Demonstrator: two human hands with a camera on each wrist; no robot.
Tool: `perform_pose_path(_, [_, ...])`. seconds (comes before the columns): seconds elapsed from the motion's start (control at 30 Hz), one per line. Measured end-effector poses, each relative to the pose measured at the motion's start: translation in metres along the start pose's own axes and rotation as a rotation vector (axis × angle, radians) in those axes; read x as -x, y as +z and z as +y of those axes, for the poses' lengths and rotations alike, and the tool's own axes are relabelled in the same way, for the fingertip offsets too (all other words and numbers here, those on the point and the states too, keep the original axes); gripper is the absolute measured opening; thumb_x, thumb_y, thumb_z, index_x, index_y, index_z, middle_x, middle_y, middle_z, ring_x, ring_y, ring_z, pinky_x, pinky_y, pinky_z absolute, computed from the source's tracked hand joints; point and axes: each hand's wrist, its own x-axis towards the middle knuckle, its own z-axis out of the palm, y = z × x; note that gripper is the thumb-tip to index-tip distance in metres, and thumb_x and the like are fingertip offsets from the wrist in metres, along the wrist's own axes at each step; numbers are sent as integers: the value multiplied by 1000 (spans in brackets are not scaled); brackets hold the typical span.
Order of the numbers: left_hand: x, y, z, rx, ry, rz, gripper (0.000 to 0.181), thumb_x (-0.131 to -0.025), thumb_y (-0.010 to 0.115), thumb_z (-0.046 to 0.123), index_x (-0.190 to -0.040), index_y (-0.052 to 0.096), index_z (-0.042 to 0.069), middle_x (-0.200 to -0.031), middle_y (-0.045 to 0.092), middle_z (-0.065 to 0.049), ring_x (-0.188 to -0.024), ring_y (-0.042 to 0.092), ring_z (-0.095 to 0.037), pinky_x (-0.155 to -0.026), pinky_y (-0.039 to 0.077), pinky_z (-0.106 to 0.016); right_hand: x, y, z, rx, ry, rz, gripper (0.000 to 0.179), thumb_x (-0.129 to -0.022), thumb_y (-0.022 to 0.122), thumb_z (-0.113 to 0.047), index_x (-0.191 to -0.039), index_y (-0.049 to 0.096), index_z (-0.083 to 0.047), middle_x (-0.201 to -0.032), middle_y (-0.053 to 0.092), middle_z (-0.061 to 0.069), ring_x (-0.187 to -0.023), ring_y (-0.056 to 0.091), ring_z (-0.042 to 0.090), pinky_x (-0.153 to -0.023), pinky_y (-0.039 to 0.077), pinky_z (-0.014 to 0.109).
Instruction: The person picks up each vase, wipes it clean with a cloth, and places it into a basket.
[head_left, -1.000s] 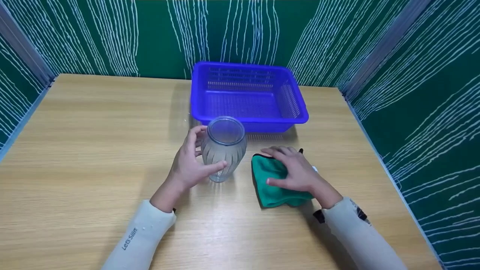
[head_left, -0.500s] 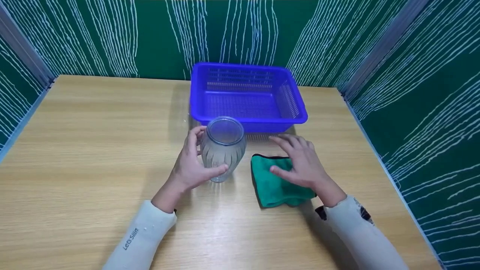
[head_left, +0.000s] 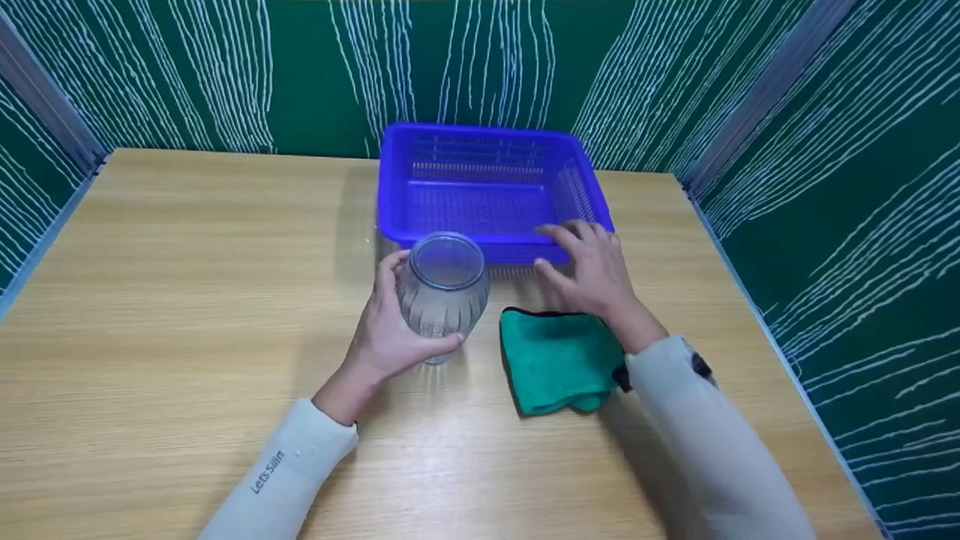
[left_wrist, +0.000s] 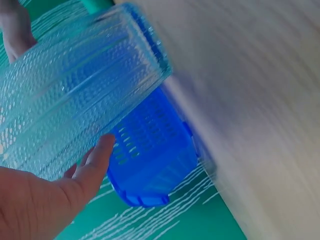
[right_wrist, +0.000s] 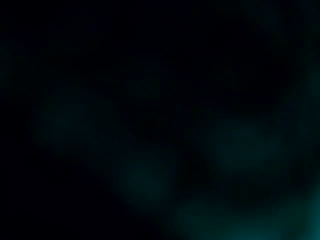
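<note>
A ribbed clear glass vase (head_left: 444,304) stands upright in the middle of the table. My left hand (head_left: 390,330) grips it from the left, with the thumb across the front and the other fingers behind. The left wrist view shows its dimpled glass (left_wrist: 75,80) beside the thumb (left_wrist: 95,160). Over the near right corner of a purple plastic basket (head_left: 480,210), my right hand (head_left: 596,274) holds nothing, its fingers loosely bent and the fingertips overlapping the rim. A folded green cloth (head_left: 559,360) with a dark edge lies below the right wrist.
The wooden table (head_left: 187,300) reaches back to a green wall (head_left: 315,82) with white streaks, and another such wall (head_left: 862,262) rises on the right. The basket stands near the back edge, just behind the vase. The right wrist view is almost black.
My right hand has lifted off the green cloth and moved forward to the basket's near rim. My left hand stays on the vase, its thumb slightly further round the front.
</note>
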Motion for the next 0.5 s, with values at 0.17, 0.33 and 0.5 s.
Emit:
perform_pose_path(0.17, [1, 3, -3, 22, 5, 27, 113, -52, 93, 36, -140, 22, 29, -135, 48, 0, -128, 45, -20, -108, 37, -49, -18, 7, 2, 11, 69, -70, 46, -91, 54, -48, -133, 56, -29, -132, 54, 10, -123, 43, 34, -106, 29, 57])
perform_pose_path(0.33, [1, 5, -5, 12, 6, 41, 112, -53, 92, 38, -140, 23, 27, -136, 48, 1, -127, 46, -20, -108, 37, -49, -27, 14, 0, -2, 136, -121, 41, -94, 52, -44, -132, 57, -29, -135, 53, 8, -126, 41, 33, -108, 27, 58])
perform_pose_path(0.5, [1, 5, -5, -21, 5, 67, 111, -51, 92, 41, -140, 28, 23, -133, 51, 1, -124, 48, -20, -105, 41, -47, -28, 18, -2, -1, 181, -152, 37, -94, 55, -42, -128, 60, -31, -135, 54, 4, -126, 42, 31, -110, 26, 57])
